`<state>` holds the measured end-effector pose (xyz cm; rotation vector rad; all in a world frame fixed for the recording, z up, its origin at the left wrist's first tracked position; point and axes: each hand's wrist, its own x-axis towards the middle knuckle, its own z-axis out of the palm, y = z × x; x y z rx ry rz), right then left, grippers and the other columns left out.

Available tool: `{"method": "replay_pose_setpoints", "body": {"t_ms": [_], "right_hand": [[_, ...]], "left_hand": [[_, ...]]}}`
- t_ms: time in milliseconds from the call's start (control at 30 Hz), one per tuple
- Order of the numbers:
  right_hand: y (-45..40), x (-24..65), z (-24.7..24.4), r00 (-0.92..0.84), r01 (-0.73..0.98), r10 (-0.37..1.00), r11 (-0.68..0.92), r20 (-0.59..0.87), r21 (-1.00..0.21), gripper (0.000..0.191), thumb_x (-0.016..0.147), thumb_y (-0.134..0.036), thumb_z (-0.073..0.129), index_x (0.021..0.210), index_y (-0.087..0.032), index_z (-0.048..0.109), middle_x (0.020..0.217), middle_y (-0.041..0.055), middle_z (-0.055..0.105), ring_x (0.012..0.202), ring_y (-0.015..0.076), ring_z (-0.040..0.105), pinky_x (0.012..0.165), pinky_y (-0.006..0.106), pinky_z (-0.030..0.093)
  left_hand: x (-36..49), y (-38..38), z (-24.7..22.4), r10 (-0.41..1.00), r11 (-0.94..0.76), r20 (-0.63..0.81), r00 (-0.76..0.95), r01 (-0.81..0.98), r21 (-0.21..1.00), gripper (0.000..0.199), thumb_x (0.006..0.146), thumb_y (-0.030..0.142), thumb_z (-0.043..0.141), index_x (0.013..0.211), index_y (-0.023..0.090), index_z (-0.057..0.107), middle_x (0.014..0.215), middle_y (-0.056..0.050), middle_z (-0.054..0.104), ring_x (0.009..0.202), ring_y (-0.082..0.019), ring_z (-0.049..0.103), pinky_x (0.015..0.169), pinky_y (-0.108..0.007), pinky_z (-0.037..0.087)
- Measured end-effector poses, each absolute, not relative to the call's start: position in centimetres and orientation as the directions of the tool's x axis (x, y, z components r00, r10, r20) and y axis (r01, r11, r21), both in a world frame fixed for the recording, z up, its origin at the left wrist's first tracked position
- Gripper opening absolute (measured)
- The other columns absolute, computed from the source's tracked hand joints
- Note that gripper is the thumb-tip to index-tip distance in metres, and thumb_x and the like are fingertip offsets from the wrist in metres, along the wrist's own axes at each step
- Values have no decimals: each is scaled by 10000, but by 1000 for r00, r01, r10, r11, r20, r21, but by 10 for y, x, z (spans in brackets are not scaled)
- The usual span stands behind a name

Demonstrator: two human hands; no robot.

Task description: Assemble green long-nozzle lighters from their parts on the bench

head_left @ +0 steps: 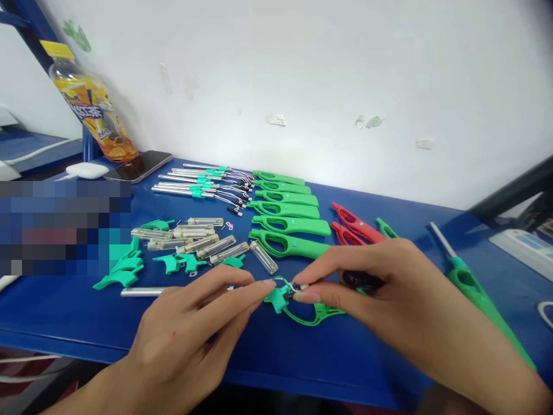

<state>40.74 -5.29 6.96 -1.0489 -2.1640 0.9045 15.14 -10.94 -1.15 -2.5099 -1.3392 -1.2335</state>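
My left hand is closed at the front middle, its fingertips at a teal trigger piece and a thin white wire. A metal tube sticks out to the left from under that hand. Facing it, my right hand pinches a small white-and-black part on the wire between thumb and forefinger. A dark handle lies across the right palm, mostly hidden. Just below the fingertips is an open green lighter shell, partly covered by the right hand.
Green shells, metal tubes with wires, clear fuel tanks and teal triggers lie behind my hands. Red shells and a green lighter are at right. A phone and bottle stand back left.
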Motion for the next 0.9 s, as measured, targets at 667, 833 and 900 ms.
{"method": "replay_pose_setpoints", "body": {"t_ms": [667, 833, 900], "right_hand": [[-50, 409, 67, -562, 525, 811, 503, 164, -687, 151, 985, -264, 895, 849, -296, 839, 757, -107, 813, 641, 104, 685, 545, 205, 457], [-51, 408, 68, -562, 521, 806, 518, 183, -679, 164, 972, -244, 906, 836, -302, 835, 738, -112, 807, 628, 109, 696, 535, 213, 463], [-51, 408, 69, -564, 517, 802, 530, 199, -672, 175, 968, -222, 909, 831, -294, 828, 719, -120, 795, 601, 95, 677, 547, 201, 470]], "left_hand": [[151, -112, -9, 686, -614, 657, 314, 734, 290, 301, 1160, 139, 564, 1330, 318, 736, 1198, 19, 784, 952, -91, 821, 831, -168, 628], [150, -109, -11, 684, -629, 641, 349, 727, 275, 294, 1189, 174, 524, 1371, 311, 710, 1209, 12, 776, 996, -95, 812, 900, -161, 624], [148, -109, -13, 682, -626, 640, 353, 734, 263, 299, 1189, 169, 525, 1395, 306, 693, 1235, 6, 768, 1031, -100, 803, 941, -162, 613]]}}
